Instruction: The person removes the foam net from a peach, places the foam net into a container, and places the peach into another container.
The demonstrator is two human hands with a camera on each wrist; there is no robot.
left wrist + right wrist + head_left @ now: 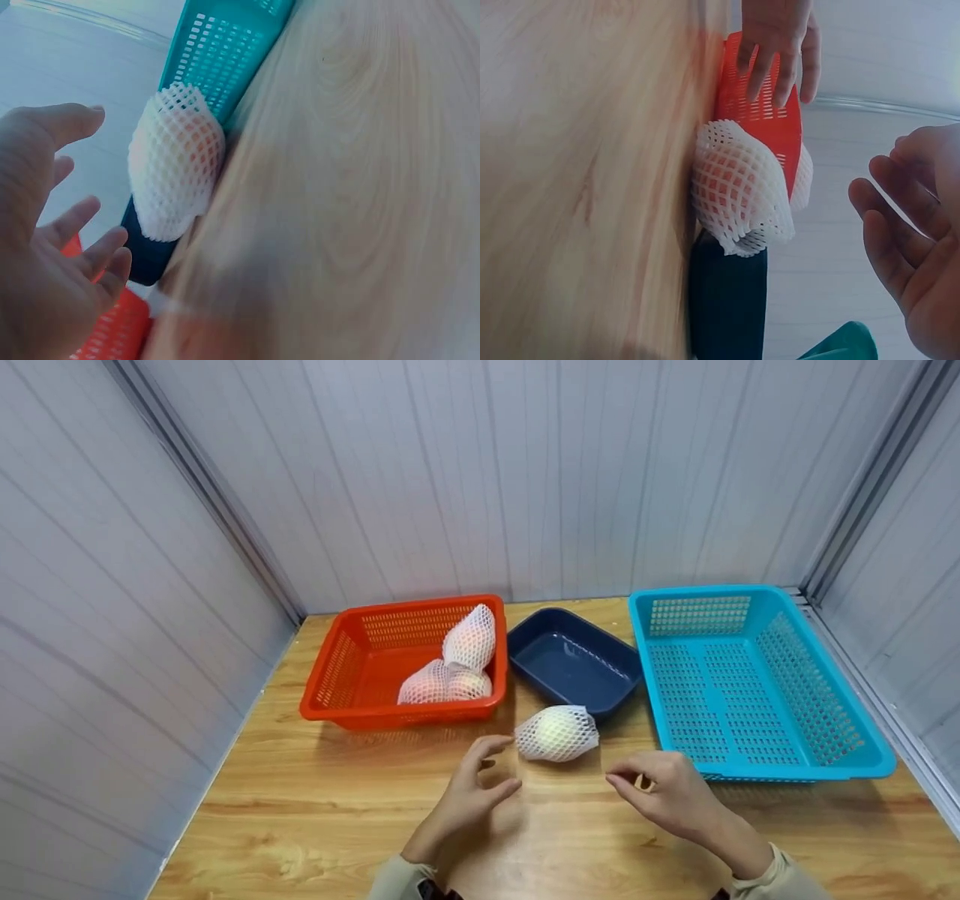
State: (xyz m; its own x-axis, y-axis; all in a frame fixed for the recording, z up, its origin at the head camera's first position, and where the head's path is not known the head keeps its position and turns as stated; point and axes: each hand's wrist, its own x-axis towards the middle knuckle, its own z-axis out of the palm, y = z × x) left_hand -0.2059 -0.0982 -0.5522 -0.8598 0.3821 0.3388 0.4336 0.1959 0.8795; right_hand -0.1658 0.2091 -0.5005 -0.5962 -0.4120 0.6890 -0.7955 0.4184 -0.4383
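A round, pale yellow and reddish fruit in a white foam net lies on the wooden table. To its left is my left hand, thumb and fingers spread apart with nothing between them, the fingertips near the net's end. On the other side, my right hand hovers with loosely bent fingers and holds nothing. In the right wrist view, the netted fruit shows reddish through the mesh, and the fingers of the right hand stay apart from it.
At the back left, a red basket contains several fruits in white nets. A dark blue dish stands behind the loose fruit. The turquoise basket sits to the right, and panelled walls enclose the table.
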